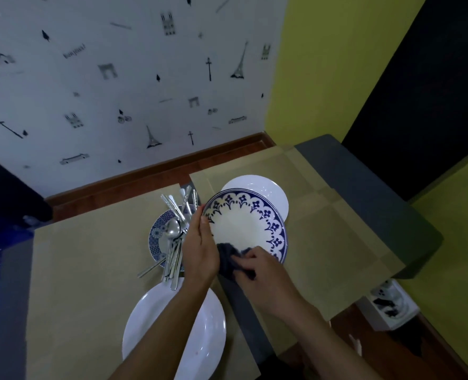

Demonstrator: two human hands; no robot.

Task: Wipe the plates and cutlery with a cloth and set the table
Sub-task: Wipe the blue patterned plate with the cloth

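- Two hands on one job: left hand (199,242) grips the left rim of the blue-rimmed plate (243,220), thumb on its face, fingers behind.
- Right hand (257,267) is closed round a bunched dark cloth (228,257), pressing it on the plate's near rim.
- The plate is held tilted over the middle of the table (378,187), partly covering a white plate (271,190) towards the far edge.
- Cutlery (175,229) is piled loose on a patterned plate (157,237) just left of the left hand, with some handles overhanging the rim.
- A second white plate (150,325) sits at the near edge, under the left forearm.
- Risk: it's a one-hand rim hold, so a hard push from the cloth could twist the plate loose onto the white plate below and chip it.
- Risk: the left wrist is very near the cutlery, so a nudge could scatter the pile.
- Risk: a dropped forearm could push the near plate off the near edge.
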